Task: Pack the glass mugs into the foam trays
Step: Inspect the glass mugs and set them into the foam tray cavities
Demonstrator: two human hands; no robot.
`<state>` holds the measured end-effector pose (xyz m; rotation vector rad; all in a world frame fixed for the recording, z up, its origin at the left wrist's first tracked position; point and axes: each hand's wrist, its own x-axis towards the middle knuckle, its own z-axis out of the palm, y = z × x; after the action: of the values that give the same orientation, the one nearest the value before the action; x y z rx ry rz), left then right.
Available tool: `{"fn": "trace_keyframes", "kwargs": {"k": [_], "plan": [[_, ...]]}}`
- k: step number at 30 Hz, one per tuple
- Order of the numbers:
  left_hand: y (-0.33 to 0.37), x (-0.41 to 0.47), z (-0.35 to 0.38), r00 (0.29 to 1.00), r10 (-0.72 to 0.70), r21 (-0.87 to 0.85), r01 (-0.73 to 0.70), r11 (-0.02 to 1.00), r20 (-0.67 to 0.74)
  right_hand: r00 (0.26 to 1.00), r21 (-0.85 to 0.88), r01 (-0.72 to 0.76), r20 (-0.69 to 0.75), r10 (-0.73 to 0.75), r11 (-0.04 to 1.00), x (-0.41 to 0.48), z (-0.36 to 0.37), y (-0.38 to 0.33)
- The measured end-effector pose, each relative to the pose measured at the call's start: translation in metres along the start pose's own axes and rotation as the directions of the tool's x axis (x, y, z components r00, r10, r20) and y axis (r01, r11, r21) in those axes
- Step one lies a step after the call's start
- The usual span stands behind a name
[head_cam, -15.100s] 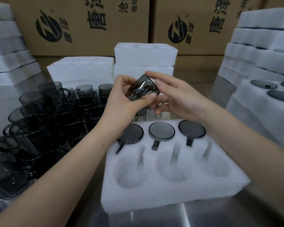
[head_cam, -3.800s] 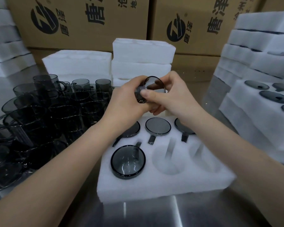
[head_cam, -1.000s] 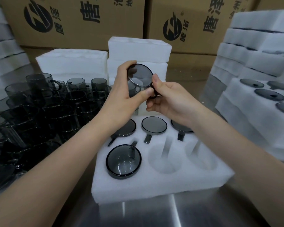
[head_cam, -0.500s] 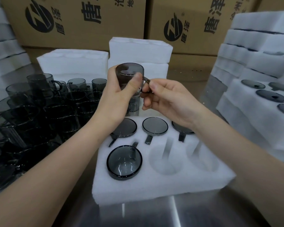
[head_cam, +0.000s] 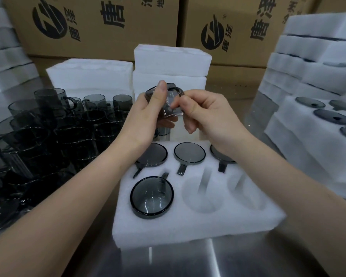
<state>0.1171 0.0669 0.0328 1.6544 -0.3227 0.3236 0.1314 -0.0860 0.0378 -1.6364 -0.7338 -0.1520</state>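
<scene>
Above the white foam tray (head_cam: pixel 198 228) I hold a smoky grey glass mug (head_cam: pixel 169 100) in both hands. My left hand (head_cam: pixel 146 114) grips its body, thumb laid up over the rim. My right hand (head_cam: pixel 204 114) pinches the mug at its handle side. The tray's far row holds three mugs bottom up, such as the middle one (head_cam: pixel 189 153). A mug (head_cam: pixel 152 196) sits in the near left pocket. The two other near pockets, such as the middle one (head_cam: pixel 203 194), hold nothing.
Several loose grey mugs (head_cam: pixel 48 132) crowd the steel table on the left. Empty foam trays (head_cam: pixel 171 64) are stacked behind, more foam stacks (head_cam: pixel 316 62) with packed mugs stand right, and cardboard boxes (head_cam: pixel 92 25) line the back.
The held mug has come down a little and turned in my hands, from rim up to tilted on its side. Four mugs sit in the tray where there were three earliest.
</scene>
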Motion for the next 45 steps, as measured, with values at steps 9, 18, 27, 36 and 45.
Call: {"fn": "trace_keyframes", "kwargs": {"k": [9, 18, 27, 36, 45], "plan": [[-0.012, 0.002, 0.0, 0.993, 0.115, 0.14, -0.118, 0.983, 0.027, 0.914, 0.353, -0.403, 0.211, 0.347, 0.845, 0.002, -0.006, 0.002], [-0.009, -0.001, 0.0, 0.955, 0.29, 0.29, -0.261, 0.921, -0.061, 0.926, 0.345, -0.371, 0.069, 0.371, 0.862, 0.003, -0.004, 0.006], [-0.009, -0.002, -0.003, 0.982, 0.185, -0.03, -0.187, 0.982, -0.038, 0.968, 0.204, -0.248, 0.024, 0.248, 0.947, 0.004, -0.007, 0.006], [-0.006, -0.003, 0.0, 0.95, 0.304, 0.245, -0.279, 0.929, -0.071, 0.963, 0.311, -0.271, 0.098, 0.253, 0.911, 0.001, 0.001, 0.002], [0.004, -0.013, 0.004, 0.948, 0.316, 0.304, -0.31, 0.901, 0.031, 0.975, 0.189, -0.194, -0.073, 0.211, 0.963, -0.002, 0.007, 0.003]]}}
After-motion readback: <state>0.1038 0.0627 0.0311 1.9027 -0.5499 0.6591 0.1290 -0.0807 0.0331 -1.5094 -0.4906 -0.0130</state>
